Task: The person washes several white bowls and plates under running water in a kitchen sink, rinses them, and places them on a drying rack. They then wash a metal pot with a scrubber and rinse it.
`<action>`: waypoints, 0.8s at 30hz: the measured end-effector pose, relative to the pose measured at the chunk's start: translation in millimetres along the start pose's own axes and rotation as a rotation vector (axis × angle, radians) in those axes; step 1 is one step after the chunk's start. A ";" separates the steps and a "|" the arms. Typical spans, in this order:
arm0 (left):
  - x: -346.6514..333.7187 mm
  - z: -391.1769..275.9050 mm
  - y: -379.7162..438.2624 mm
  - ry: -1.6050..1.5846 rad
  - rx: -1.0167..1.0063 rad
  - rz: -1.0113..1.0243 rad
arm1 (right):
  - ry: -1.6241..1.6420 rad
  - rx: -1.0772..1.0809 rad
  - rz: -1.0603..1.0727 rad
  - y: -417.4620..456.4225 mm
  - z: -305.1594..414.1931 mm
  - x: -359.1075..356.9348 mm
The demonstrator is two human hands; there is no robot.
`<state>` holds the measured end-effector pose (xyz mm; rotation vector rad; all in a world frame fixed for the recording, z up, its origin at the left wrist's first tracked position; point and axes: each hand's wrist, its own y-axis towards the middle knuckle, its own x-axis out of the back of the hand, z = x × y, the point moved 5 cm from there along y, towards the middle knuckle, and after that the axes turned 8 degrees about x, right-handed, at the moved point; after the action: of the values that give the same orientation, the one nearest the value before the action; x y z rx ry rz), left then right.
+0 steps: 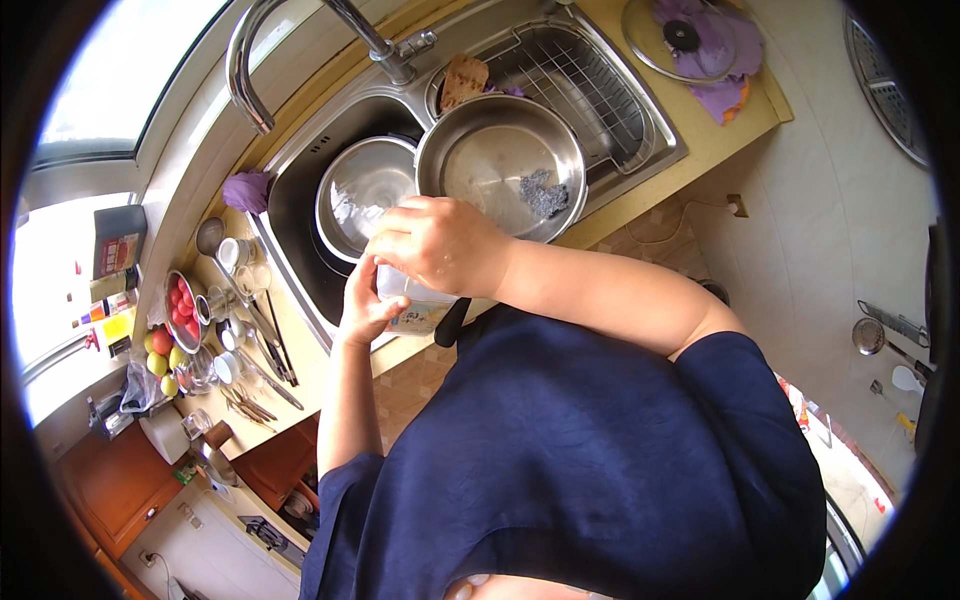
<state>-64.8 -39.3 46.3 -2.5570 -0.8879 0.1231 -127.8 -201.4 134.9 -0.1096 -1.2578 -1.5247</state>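
Note:
My left hand [367,304] grips the side of a translucent plastic container [421,315] that bears printed writing, near the sink's front edge. Bent over the container's top is my right hand [446,244]. Its fingertips are partly hidden, so I cannot tell whether they hold anything. Just beyond my hands, a metal pot [360,187] with water in it sits in the left basin. To its right, a wide stainless steel pan [480,161] rests over the sink divider, with a steel wool scourer [544,193] inside. A black handle [451,322] shows beside the container.
A chrome faucet [251,97] arches over the left basin. The right basin holds a wire rack [592,82] and a brown sponge [463,81]. A glass lid [637,45] lies at the far right. Bowls, cups, a ladle [210,236] and red fruit [182,304] crowd the left counter.

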 end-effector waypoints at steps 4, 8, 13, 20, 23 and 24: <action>-0.3 2.4 0.9 -0.053 -0.007 0.002 | -0.030 -0.065 -0.019 3.8 -1.6 -0.5; 3.3 15.9 -5.9 0.085 0.107 0.064 | -0.030 -0.053 -0.062 8.7 2.8 -0.1; 9.9 14.4 -10.5 0.137 0.089 -0.028 | 0.066 -0.106 -0.186 12.3 13.4 12.1; 8.9 -17.8 8.1 0.342 -0.148 -0.090 | 0.044 -0.253 -0.198 1.6 10.5 7.9; 0.2 -32.0 10.5 0.355 -0.135 -0.178 | 0.057 -0.260 -0.183 4.6 9.7 10.7; -3.2 -33.9 10.2 0.294 -0.134 -0.200 | 0.064 -0.253 -0.175 6.9 7.4 12.1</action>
<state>-54.1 -60.9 72.4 -2.4985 -1.0560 -0.3731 -131.2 -202.7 150.3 -0.1162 -1.0412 -1.8214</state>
